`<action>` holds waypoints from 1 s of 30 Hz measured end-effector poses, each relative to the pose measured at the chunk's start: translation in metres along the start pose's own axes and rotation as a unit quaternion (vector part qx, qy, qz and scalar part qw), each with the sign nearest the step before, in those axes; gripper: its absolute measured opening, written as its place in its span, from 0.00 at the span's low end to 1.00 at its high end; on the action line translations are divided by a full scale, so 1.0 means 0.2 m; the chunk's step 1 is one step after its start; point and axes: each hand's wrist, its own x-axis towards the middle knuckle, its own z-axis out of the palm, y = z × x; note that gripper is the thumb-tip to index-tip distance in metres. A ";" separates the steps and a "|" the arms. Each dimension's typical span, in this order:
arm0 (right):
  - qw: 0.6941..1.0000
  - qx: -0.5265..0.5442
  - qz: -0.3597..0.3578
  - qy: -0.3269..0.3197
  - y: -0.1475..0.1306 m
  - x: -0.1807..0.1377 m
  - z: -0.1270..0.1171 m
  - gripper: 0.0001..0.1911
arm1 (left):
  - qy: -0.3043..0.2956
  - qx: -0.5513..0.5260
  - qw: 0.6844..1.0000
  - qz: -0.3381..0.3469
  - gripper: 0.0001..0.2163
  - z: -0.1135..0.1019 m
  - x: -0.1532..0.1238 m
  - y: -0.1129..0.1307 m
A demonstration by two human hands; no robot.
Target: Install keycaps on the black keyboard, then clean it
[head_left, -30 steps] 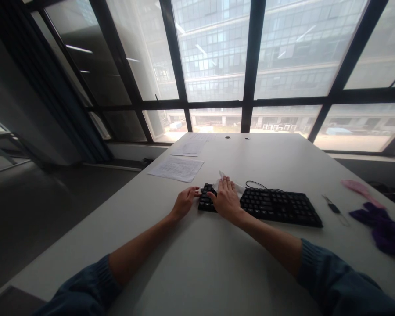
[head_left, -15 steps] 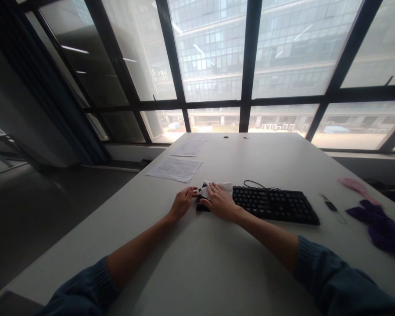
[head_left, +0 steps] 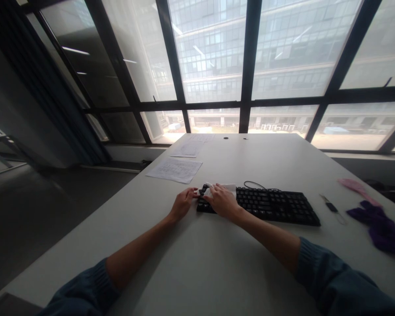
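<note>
A black keyboard [head_left: 278, 205] lies across the white table, its cable looped behind it. At its left end my left hand [head_left: 183, 202] has curled fingers gripping the edge. My right hand [head_left: 222, 201] presses a white tissue [head_left: 231, 188] down on the left part of the keys. Parts of the tissue stick out past the fingers, and the rest of it is hidden under the palm.
Printed sheets of paper [head_left: 175, 170] lie behind my left hand. Right of the keyboard are a small tool with a black grip [head_left: 331, 206], a purple cloth [head_left: 380, 226] and a pink cloth [head_left: 357, 188]. Beyond the white table [head_left: 270, 153] stand large windows.
My right hand has slid slightly to the right along the keys with the tissue, showing more keys at the left end. My left hand stays at the keyboard's edge.
</note>
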 end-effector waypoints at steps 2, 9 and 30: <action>1.000 -0.006 -0.006 -0.003 0.00 -0.01 0.01 0.32 | -0.001 0.001 1.000 0.002 0.23 0.00 0.00 -0.01; 0.999 0.012 -0.038 -0.009 0.02 0.00 -0.02 0.34 | -0.003 0.001 1.000 0.002 0.22 -0.01 0.00 -0.01; 0.998 0.009 -0.053 -0.033 -0.02 -0.01 -0.03 0.36 | -0.008 0.008 1.000 0.015 0.22 -0.01 0.00 0.00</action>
